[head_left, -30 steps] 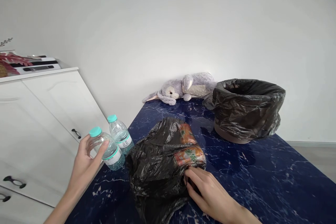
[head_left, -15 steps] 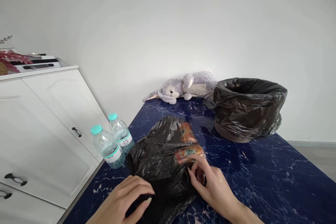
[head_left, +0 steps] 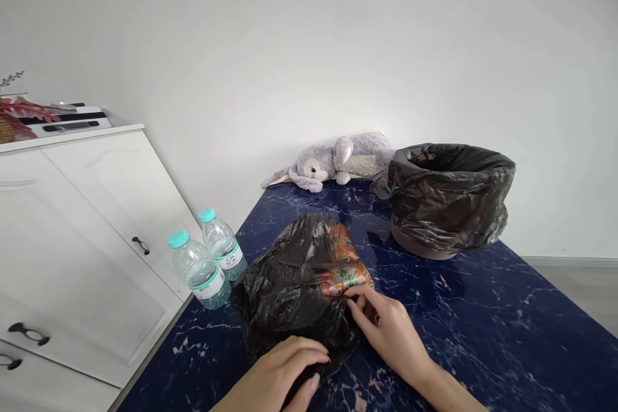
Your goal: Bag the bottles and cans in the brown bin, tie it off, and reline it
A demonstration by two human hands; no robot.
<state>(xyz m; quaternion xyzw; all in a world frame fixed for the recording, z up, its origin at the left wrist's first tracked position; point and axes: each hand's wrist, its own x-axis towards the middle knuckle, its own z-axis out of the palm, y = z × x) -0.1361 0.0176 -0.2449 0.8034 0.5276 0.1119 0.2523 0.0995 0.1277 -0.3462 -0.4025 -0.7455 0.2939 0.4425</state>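
Note:
A crumpled black plastic bag [head_left: 284,290] lies on the near part of the table. Orange packaging with green print [head_left: 347,268] shows at its right side; I cannot tell whether it is under a thin layer of the plastic. My left hand [head_left: 284,373] curls over the bag's near edge, black plastic between fingers and thumb. At the bag's right edge, just below the orange packaging, my right hand [head_left: 392,331] pinches the plastic between thumb and fingertips. What else the bag contains is hidden.
Two water bottles with turquoise caps [head_left: 205,277] stand left of the bag. A bin lined with a black bag [head_left: 449,206] is at the back right. A plush rabbit [head_left: 318,164] lies along the wall. White cabinets [head_left: 91,238] border the blue marbled table [head_left: 487,309] on the left.
My left hand has moved right and inward, drawing the bag's near edge in, so the bag looks more compact. My right hand has barely moved and its fingers are closer together.

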